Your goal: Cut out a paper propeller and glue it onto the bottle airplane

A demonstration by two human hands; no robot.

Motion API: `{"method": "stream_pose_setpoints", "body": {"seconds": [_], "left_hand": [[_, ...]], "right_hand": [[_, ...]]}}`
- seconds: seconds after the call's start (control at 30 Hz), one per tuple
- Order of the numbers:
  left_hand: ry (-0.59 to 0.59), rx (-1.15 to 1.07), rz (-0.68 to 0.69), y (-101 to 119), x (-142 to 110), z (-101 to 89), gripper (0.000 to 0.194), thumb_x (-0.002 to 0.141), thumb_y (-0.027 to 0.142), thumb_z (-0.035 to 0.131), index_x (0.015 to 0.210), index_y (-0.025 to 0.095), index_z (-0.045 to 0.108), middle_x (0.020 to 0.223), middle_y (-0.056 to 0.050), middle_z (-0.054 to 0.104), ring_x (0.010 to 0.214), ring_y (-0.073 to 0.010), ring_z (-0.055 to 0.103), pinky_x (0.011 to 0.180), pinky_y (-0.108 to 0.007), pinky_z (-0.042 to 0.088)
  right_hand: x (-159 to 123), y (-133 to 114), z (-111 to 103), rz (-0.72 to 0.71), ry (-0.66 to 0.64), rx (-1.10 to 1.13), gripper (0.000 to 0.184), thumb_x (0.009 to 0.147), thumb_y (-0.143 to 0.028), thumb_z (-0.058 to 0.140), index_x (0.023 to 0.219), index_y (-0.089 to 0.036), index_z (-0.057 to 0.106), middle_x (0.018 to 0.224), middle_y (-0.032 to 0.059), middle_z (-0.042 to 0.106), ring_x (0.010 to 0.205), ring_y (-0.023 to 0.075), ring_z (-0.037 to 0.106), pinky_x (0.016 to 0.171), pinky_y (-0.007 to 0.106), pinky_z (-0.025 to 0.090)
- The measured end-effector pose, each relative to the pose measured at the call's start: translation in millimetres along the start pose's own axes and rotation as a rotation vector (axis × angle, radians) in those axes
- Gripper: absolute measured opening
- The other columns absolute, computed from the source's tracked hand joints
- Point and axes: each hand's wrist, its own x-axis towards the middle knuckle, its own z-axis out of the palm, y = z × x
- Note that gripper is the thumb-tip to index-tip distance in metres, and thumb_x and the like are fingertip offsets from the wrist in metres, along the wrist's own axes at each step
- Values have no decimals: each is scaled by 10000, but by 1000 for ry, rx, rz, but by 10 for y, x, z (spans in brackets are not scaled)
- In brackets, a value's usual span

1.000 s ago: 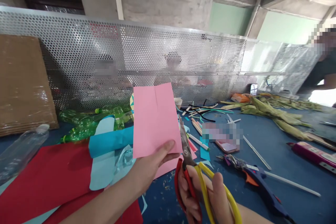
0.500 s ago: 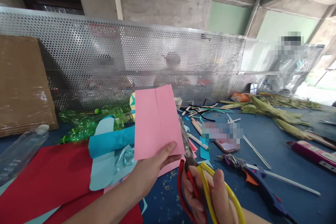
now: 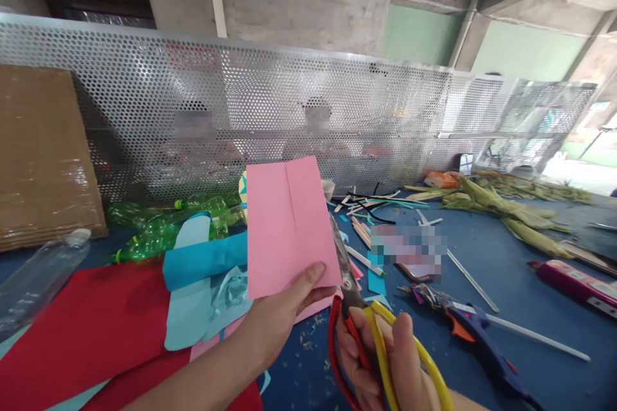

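A pink sheet of paper [image 3: 292, 225] is held up in front of me, a short crease or slit running down from its top edge. My left hand [image 3: 289, 302] grips its lower right corner, thumb on the front and fingers behind. In my right hand [image 3: 376, 359] is a pair of scissors [image 3: 354, 295] with one red and one yellow handle. The blades point up along the sheet's right edge, partly behind it, so I cannot tell whether they touch the paper. Red sheets [image 3: 91, 327] and a blue roll [image 3: 205, 260] lie left of my hands.
Right of my hands is a glue gun [image 3: 475, 327] with a glue stick in it, near a phone [image 3: 419, 263]. Green bottles [image 3: 159, 231] and a clear bottle [image 3: 43, 282] lie left. Corn husks [image 3: 511, 205] are at the back right, before a perforated metal screen [image 3: 270, 96].
The pink sheet, my left hand and the scissors have shifted slightly right and down. A person at the far right has moved left behind the screen, now barely visible.
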Motion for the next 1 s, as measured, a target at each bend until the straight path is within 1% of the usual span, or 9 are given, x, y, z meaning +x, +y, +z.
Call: {"method": "stream_pose_setpoints", "body": {"seconds": [0.23, 0.33, 0.43, 0.57, 0.7, 0.77, 0.83, 0.9, 1.0], "left_hand": [[11, -4, -4, 35, -29, 40, 481, 493, 502, 912, 814, 165, 792, 917, -109, 778, 889, -308, 726, 954, -444, 529], [12, -20, -13, 40, -23, 43, 489, 476, 490, 922, 820, 167, 796, 933, -99, 777, 889, -296, 726, 977, -436, 521], [21, -24, -23, 37, -13, 36, 496, 466, 487, 927, 817, 162, 798, 934, -95, 777, 884, -290, 728, 996, -431, 514], [19, -13, -8, 31, -5, 18, 461, 537, 482, 907, 849, 161, 795, 943, -100, 777, 899, -296, 726, 997, -431, 510], [7, -12, -8, 22, -2, 4, 402, 584, 458, 892, 833, 159, 792, 983, -100, 771, 892, -291, 727, 990, -424, 512], [0, -28, 7, 16, 2, -1, 381, 594, 436, 893, 832, 156, 790, 996, -94, 767, 873, -276, 729, 977, -412, 523], [-6, -50, 39, 17, 12, -5, 351, 619, 403, 889, 849, 157, 787, 985, -86, 767, 853, -256, 727, 934, -400, 553], [-9, -62, 94, 33, 27, -5, 327, 635, 372, 888, 861, 161, 781, 982, -80, 765, 862, -240, 720, 868, -376, 587], [0, -91, 171, 95, 51, 4, 333, 609, 333, 907, 861, 167, 768, 991, -63, 761, 886, -223, 706, 774, -338, 624]], "right_hand": [[44, -33, 41, 47, 57, -87, 777, 679, -967, 179, 698, -223, 405, 409, -112, 349, 262, 31, 222, 269, 140, 253], [48, -90, 93, 79, 92, -101, 770, 656, -973, 258, 684, -219, 413, 403, -118, 348, 267, 25, 228, 284, 140, 279], [44, -110, 116, 91, 137, -81, 754, 674, -952, 328, 689, -207, 443, 414, -113, 367, 282, 22, 235, 298, 135, 275], [46, -108, 114, 88, 129, -44, 753, 665, -955, 340, 682, -210, 445, 399, -114, 360, 271, 27, 225, 289, 144, 261], [37, -176, 177, 146, 149, 27, 798, 563, -978, 426, 715, -196, 463, 457, -102, 406, 320, 17, 249, 341, 144, 292], [30, -215, 214, 129, 144, 38, 802, 536, -980, 451, 726, -201, 458, 478, -102, 406, 342, 25, 273, 366, 155, 332], [27, -238, 231, 104, 117, 27, 793, 552, -975, 449, 744, -205, 460, 499, -102, 403, 361, 34, 287, 387, 166, 366], [31, -238, 218, 88, 60, 14, 778, 591, -966, 425, 760, -207, 461, 516, -99, 402, 373, 39, 289, 393, 161, 363], [42, -188, 142, 46, -52, 8, 774, 652, -958, 341, 794, -207, 464, 539, -93, 401, 380, 40, 293, 395, 151, 348]]}}
